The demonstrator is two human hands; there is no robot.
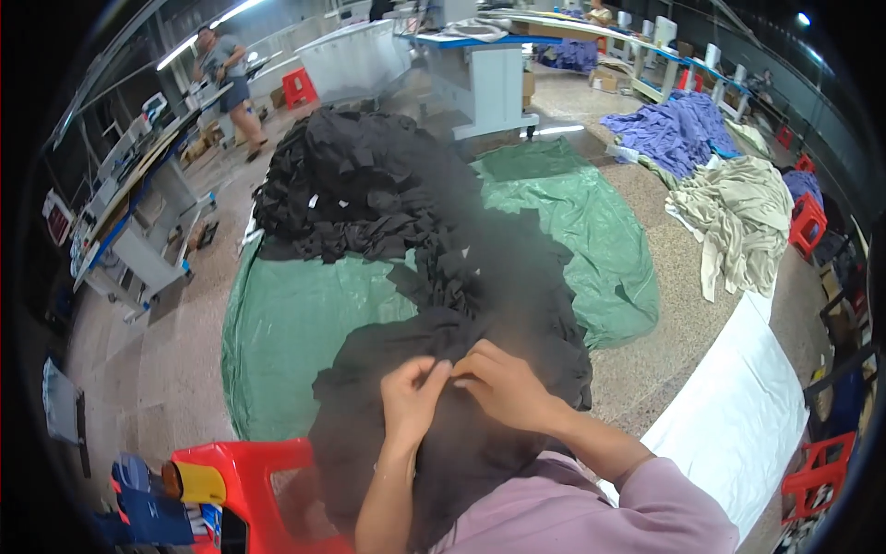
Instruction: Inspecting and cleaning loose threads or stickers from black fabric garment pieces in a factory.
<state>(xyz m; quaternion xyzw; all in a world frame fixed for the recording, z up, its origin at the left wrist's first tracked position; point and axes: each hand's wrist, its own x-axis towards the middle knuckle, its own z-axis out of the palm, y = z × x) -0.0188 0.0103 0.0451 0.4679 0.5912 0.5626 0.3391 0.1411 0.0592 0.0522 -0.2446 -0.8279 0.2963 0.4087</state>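
My left hand [408, 399] and my right hand [508, 390] meet over the black fabric [355, 420] spread across my lap. The fingertips of both are pinched and almost touch. Whatever lies between them is too small to make out. From my lap the black fabric runs forward into a heap of black garments [346, 171], which rests on a green plastic sheet [314, 300]. A dark smear over the picture's middle blurs part of the cloth.
A red plastic stool [242, 462] stands close on my left, with a yellow roll [200, 482] beside it. White sheeting [734, 406] lies to my right. Purple garments [678, 129] and cream garments [738, 208] are heaped farther off. A person [224, 74] stands by the left worktables.
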